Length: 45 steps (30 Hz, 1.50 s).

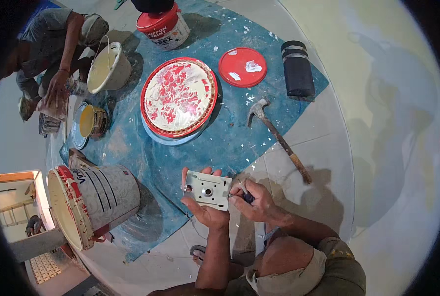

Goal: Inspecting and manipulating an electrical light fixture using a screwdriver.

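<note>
In my left hand (206,213) lies a flat, pale metal plate (215,201) with a round hole in its middle and several slots and smaller holes. The fingers show past its far edge, and the thumb rests along its left side. My right hand (258,201) is closed around a screwdriver (248,198) with a dark handle, held at the plate's right edge. The right fingers partly hide the screwdriver and its tip. Beyond my right hand, a claw hammer (274,130) with a worn wooden handle lies partly on the blue sheet and partly on the tiles.
A paint-spotted blue sheet (230,130) covers much of the floor. On it are a paint-smeared red lid (178,96), a smaller red lid (243,67), a black cylinder (299,74) and a red-lidded bucket (168,32). A large bucket (106,192) lies tipped at left; another person (57,54) crouches beyond.
</note>
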### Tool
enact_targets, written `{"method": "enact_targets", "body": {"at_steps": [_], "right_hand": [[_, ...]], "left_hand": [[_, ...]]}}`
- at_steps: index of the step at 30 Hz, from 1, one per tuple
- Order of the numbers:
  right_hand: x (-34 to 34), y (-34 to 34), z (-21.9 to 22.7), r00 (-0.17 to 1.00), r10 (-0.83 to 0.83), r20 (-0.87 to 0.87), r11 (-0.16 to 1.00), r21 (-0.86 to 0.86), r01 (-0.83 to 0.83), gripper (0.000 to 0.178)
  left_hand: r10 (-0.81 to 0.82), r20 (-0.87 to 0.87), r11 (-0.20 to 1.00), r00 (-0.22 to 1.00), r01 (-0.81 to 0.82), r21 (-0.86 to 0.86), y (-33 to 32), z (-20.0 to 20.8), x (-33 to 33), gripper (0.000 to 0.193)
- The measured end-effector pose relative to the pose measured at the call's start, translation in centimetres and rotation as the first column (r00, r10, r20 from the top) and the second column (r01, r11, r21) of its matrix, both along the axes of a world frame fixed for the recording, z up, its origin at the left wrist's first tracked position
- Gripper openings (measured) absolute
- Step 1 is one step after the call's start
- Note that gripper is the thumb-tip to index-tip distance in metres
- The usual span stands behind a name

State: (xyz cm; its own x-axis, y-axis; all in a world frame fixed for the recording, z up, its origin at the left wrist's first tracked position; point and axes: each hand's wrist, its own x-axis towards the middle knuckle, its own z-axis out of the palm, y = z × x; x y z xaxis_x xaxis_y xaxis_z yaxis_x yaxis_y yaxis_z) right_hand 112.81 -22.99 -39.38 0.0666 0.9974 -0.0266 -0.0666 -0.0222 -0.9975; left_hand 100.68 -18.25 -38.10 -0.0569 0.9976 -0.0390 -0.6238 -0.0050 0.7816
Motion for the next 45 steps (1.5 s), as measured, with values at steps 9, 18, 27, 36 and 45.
{"method": "enact_targets", "body": {"at_steps": [9,18,27,36,45], "right_hand": [[1.0,0.1,-0.2,0.999,-0.036,0.005,0.998,-0.050,0.036,0.019],[8.0,2.4,-0.9,0.870,-0.365,0.332,0.900,-0.113,0.421,0.030],[23.1,9.9,-3.3,0.322,-0.552,0.769,0.631,0.134,0.764,0.108],[25.7,15.3,-2.3,0.520,-0.346,0.781,0.701,-0.153,0.697,0.125],[26.8,15.0,-3.2,0.679,-0.488,0.548,0.721,-0.186,0.668,0.103]], "left_hand": [[-0.003,-0.022,1.000,1.000,0.002,-0.031,0.3,-0.6,0.2,0.083],[0.071,0.143,0.947,0.987,-0.022,-0.319,1.8,-3.9,-3.9,0.065],[-0.005,-0.100,0.947,0.995,-0.027,-0.320,3.1,-1.6,-2.9,0.050],[-0.098,-0.230,0.913,0.968,-0.004,-0.408,3.2,-3.3,-2.3,0.047],[-0.181,-0.111,0.900,0.977,0.119,-0.419,4.2,-2.4,-0.4,0.042]]}}
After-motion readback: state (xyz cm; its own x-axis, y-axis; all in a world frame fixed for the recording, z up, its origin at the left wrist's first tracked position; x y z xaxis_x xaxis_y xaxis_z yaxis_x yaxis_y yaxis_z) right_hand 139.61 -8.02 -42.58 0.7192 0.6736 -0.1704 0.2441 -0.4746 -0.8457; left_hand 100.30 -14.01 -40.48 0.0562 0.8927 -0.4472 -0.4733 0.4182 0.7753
